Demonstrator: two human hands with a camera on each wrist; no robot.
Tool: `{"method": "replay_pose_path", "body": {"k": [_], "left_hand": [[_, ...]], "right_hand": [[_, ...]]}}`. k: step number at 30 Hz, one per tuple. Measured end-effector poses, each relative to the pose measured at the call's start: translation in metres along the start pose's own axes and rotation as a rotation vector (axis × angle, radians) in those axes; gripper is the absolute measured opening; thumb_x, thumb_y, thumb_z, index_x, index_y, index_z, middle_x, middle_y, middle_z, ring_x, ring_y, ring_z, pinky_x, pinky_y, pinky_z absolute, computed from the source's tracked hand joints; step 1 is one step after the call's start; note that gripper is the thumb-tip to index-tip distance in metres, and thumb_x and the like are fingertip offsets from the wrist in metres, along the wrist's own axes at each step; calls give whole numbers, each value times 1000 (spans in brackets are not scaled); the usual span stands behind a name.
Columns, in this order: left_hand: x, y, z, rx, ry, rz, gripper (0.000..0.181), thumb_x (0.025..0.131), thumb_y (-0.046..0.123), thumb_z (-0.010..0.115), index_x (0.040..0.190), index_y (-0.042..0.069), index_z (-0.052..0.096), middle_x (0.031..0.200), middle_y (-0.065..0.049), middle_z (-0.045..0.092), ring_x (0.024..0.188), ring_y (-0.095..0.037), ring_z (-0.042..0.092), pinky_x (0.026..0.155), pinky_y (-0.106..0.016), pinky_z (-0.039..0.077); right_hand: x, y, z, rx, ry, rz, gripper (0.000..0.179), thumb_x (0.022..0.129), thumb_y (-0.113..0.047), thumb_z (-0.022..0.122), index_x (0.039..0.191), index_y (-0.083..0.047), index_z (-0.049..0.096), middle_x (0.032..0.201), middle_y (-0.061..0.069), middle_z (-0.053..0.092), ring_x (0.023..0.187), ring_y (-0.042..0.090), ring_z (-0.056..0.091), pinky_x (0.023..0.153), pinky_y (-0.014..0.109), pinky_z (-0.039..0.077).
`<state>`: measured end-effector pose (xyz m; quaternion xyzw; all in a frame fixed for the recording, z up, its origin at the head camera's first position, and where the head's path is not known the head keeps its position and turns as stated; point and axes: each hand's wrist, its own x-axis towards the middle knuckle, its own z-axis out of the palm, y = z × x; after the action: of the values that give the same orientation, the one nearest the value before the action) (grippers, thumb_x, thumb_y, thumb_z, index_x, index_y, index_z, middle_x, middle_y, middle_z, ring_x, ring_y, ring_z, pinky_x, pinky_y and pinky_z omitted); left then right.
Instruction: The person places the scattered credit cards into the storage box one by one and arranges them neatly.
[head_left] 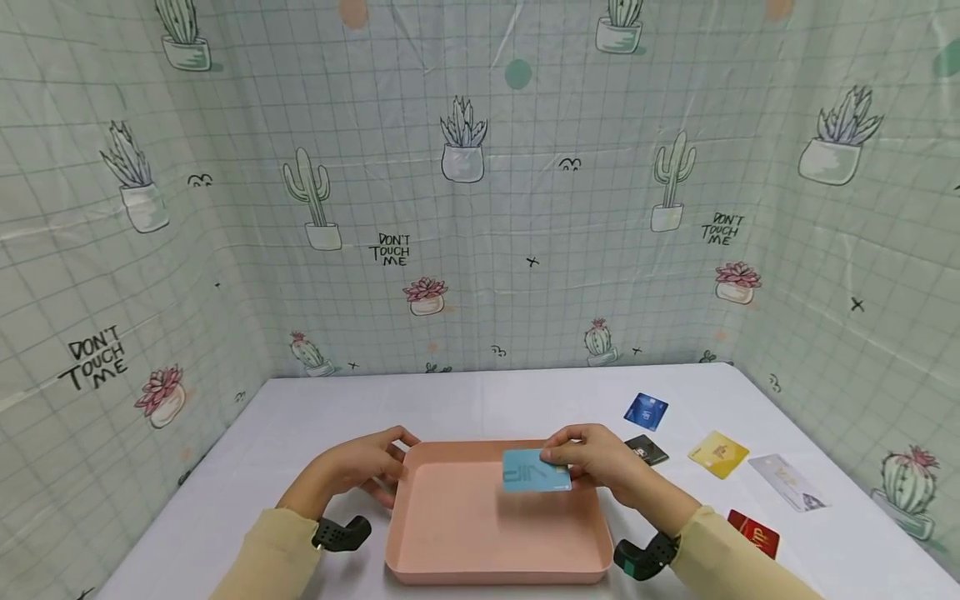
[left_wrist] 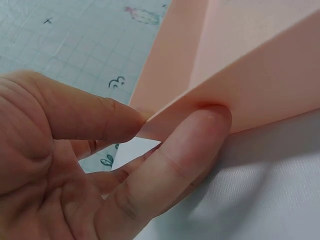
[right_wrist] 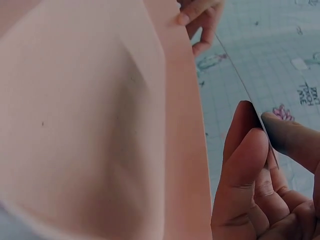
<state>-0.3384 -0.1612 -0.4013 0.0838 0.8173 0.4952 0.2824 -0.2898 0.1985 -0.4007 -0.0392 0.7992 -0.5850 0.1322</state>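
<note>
My right hand point(head_left: 596, 454) pinches a light blue plastic card point(head_left: 528, 471) between thumb and fingers, over the right part of a pink rectangular tray point(head_left: 442, 533). In the right wrist view the card point(right_wrist: 240, 75) appears edge-on as a thin line between the fingertips. At the tray's far left corner, my left hand point(head_left: 363, 467) holds the tray wall. One fingertip presses the outside of that wall point(left_wrist: 270, 95) in the left wrist view, and another finger touches the corner. The tray's inside floor shows only a shadow below the card.
Right of the tray lie a blue card point(head_left: 646, 412), a black card point(head_left: 647, 450) partly behind my right hand, a yellow card point(head_left: 718, 454), a silver card point(head_left: 787, 481) and a red card point(head_left: 754, 533). A patterned cloth point(head_left: 487, 225) walls the white table point(head_left: 300, 408).
</note>
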Motion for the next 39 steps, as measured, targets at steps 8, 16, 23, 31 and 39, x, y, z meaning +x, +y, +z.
{"method": "replay_pose_path", "body": {"k": [8, 16, 23, 31, 39], "left_hand": [[0, -4, 0, -6, -1, 36, 55, 87, -3, 62, 140, 6, 48, 118, -14, 64, 82, -22, 70, 61, -34, 64], [-1, -5, 1, -2, -13, 29, 53, 90, -3, 60, 141, 6, 47, 120, -14, 64, 84, -22, 71, 62, -34, 64], [-1, -4, 0, -2, -20, 45, 53, 92, -2, 59, 143, 5, 46, 121, -17, 63, 87, -23, 72, 63, -36, 64], [-2, -3, 1, -4, -22, 46, 54, 90, -3, 59, 142, 5, 46, 122, -17, 63, 85, -23, 72, 63, -35, 64], [-2, -4, 1, 10, -13, 21, 57, 89, -2, 58, 144, 6, 46, 122, -15, 63, 85, -23, 70, 62, -34, 63]], "right_hand": [[4, 3, 19, 43, -35, 16, 29, 94, -24, 75, 110, -1, 68, 78, 1, 66, 63, 9, 60, 54, 19, 52], [4, 2, 35, 10, -43, 36, 25, 94, -22, 75, 109, -2, 69, 80, 2, 67, 61, 8, 61, 52, 18, 51], [4, 2, 47, 26, -35, 29, 25, 92, -20, 78, 107, -2, 73, 82, 4, 68, 62, 11, 67, 50, 20, 53], [6, 3, 65, 73, -81, 53, 24, 92, -21, 78, 107, -3, 72, 79, 2, 65, 58, 7, 57, 49, 17, 51], [6, 3, 81, 77, -145, 49, 23, 93, -22, 77, 106, -4, 70, 79, 2, 63, 58, 10, 55, 51, 20, 49]]}}
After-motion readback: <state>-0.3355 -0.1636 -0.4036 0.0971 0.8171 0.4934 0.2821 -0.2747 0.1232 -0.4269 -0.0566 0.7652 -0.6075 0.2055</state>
